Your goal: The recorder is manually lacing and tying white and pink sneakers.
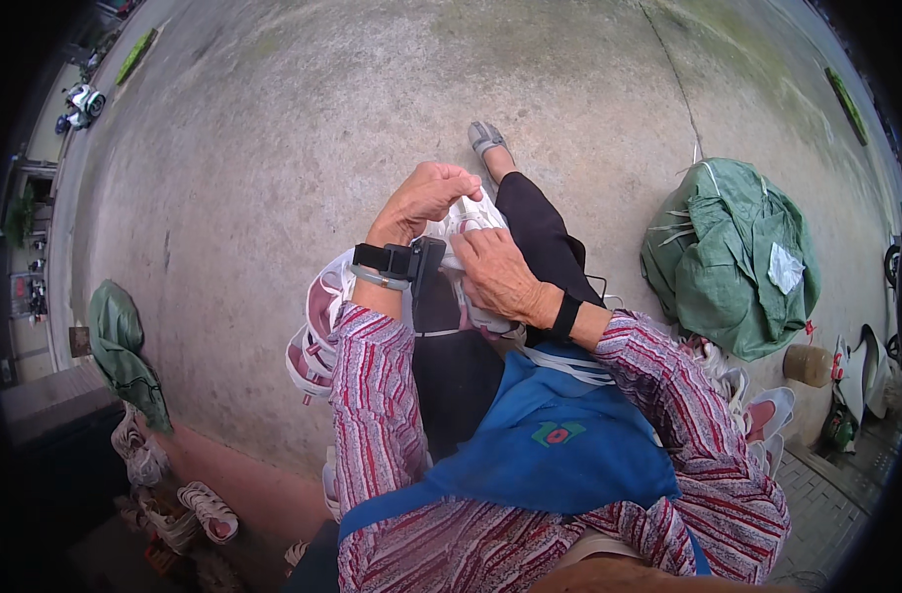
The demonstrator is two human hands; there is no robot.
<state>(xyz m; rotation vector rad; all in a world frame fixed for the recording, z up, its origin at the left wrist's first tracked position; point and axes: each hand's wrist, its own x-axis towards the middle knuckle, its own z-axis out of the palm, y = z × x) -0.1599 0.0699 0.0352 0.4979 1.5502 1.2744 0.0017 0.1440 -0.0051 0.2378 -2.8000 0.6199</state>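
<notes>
Seen from the head camera, a seated person in a striped red-and-white shirt and blue apron (pixel 559 435) works on a white shoe (pixel 471 219) held over the lap, above black trousers. The left hand (pixel 423 203) curls over the shoe's upper end, its grip clenched around the edge, a black wrist device and a pale bangle on the forearm just below. The right hand (pixel 498 277) lies across the shoe's near side, fingers pressed on the white material, grasping it from the right; a black band circles that wrist. More pale pink-and-white shoes (pixel 317 331) are stacked just beside the left elbow, touching the sleeve. One foot in a grey shoe (pixel 485 136) rests on the concrete ground (pixel 273 148), which spreads wide and bare ahead and to the left, offering the most open room. To the right, well apart from the hands, a bulging green sack (pixel 732 257) sits on the concrete, with further shoes (pixel 762 415) near the right elbow. At lower left, a green cloth bundle (pixel 120 346) and a pile of white sandals (pixel 179 499) crowd a reddish kerb. Far off at upper left, a parked scooter (pixel 80 106) stands by the edge of the yard.
</notes>
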